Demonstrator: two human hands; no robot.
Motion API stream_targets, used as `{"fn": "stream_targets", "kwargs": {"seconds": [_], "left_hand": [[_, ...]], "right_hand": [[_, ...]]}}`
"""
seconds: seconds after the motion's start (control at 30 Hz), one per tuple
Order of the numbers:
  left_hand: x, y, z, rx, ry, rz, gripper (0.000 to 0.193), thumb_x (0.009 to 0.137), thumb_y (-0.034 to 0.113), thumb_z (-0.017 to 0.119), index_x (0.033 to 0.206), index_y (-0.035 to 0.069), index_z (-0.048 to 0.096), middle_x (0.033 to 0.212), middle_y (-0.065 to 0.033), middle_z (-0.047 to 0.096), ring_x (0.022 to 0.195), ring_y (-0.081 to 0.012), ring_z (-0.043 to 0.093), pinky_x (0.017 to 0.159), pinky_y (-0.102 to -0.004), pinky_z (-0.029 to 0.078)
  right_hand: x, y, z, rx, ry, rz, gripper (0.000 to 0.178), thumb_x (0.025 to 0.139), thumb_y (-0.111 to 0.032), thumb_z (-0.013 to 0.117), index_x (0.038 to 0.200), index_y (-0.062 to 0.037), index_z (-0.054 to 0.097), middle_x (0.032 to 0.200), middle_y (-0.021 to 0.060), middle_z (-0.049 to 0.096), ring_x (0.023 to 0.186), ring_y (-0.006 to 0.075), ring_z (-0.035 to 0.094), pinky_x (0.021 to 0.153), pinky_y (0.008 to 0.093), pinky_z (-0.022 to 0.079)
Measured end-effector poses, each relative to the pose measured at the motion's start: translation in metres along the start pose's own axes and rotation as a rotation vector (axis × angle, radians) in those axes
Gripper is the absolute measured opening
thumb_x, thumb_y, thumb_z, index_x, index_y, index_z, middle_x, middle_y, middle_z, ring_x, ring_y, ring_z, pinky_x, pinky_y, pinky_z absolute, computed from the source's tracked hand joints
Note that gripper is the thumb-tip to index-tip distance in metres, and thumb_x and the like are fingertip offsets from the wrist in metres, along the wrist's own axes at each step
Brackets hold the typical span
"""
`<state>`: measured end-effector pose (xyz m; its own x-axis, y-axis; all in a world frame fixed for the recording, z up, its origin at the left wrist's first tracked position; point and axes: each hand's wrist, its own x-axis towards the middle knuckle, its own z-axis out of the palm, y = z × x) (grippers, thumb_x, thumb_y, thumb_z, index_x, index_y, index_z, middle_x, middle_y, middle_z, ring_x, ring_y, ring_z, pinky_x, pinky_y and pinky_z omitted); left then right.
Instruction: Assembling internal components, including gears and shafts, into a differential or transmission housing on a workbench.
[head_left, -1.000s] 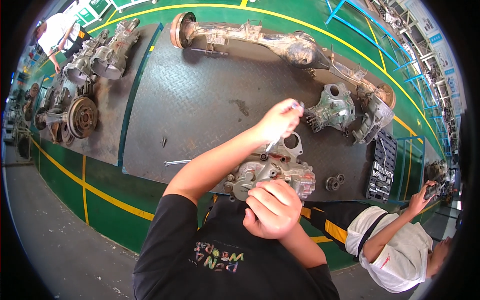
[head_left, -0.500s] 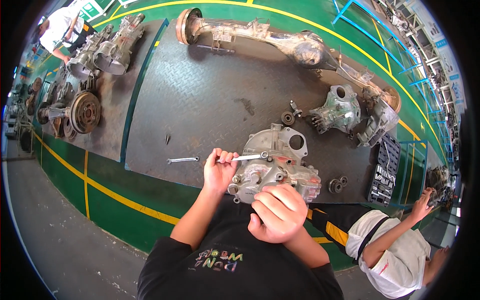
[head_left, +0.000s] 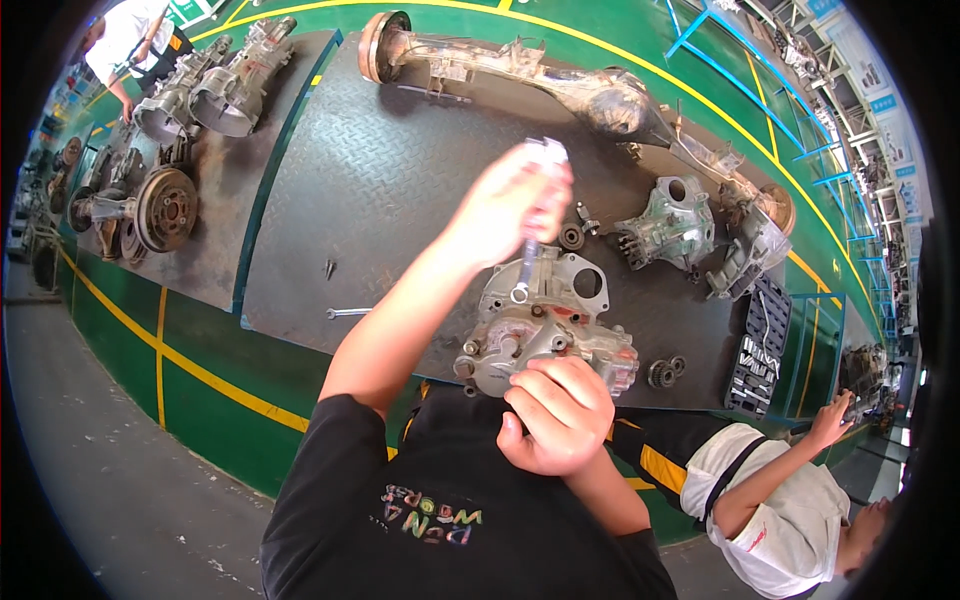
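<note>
A silvery gearbox housing (head_left: 500,330) with bolts and traces of red sealant stands at the near edge of the metal table, in front of me. Raised over its far side, my left hand (head_left: 522,200) grips a combination wrench (head_left: 525,268). The wrench's ring end points down toward the housing; motion smears this hand and the upper end. My right hand (head_left: 558,415) is closed, fingers curled, at the near side of the housing; what it holds, if anything, is hidden. A second wrench (head_left: 345,313) lies on the table, partly behind my left forearm.
The metal table (head_left: 360,200) carries a long axle (head_left: 500,65) along its far side. To the right are another gearbox casing (head_left: 670,220), gears (head_left: 664,372) and a black tool tray (head_left: 757,350). One person (head_left: 775,490) stands close on my right, another (head_left: 125,50) at far left.
My left hand has swung up and away from me with the wrench, which has turned from lying crosswise to pointing down. My right hand stays nearly in place.
</note>
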<state>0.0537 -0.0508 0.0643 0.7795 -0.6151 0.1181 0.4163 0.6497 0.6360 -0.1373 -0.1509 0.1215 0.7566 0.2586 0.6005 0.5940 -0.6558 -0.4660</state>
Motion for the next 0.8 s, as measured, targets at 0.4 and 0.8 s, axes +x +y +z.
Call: {"fn": "stream_targets", "kwargs": {"seconds": [0.4, 0.8], "left_hand": [[0.036, -0.095, 0.005, 0.180, -0.191, -0.423, 0.015, 0.108, 0.022, 0.047, 0.103, 0.009, 0.052, 0.074, 0.0040, 0.041, 0.057, -0.0050, 0.032, 0.048, -0.0221, 0.026], [-0.047, -0.073, -0.065, -0.320, 0.349, 0.041, 0.028, 0.103, 0.027, 0.049, 0.079, 0.015, 0.039, 0.068, 0.0016, 0.034, 0.059, -0.0119, 0.034, 0.057, -0.0288, 0.034]], "right_hand": [[-0.002, 0.002, 0.002, 0.006, 0.010, 0.004, 0.016, 0.059, -0.010, 0.069, 0.073, -0.0024, 0.066, 0.080, 0.0068, 0.064, 0.077, 0.0251, 0.065, 0.067, 0.0375, 0.055], [0.000, 0.005, 0.001, 0.023, 0.014, -0.004, 0.015, 0.061, -0.012, 0.068, 0.072, -0.0017, 0.067, 0.077, 0.0084, 0.066, 0.073, 0.0273, 0.065, 0.063, 0.0386, 0.055]]}}
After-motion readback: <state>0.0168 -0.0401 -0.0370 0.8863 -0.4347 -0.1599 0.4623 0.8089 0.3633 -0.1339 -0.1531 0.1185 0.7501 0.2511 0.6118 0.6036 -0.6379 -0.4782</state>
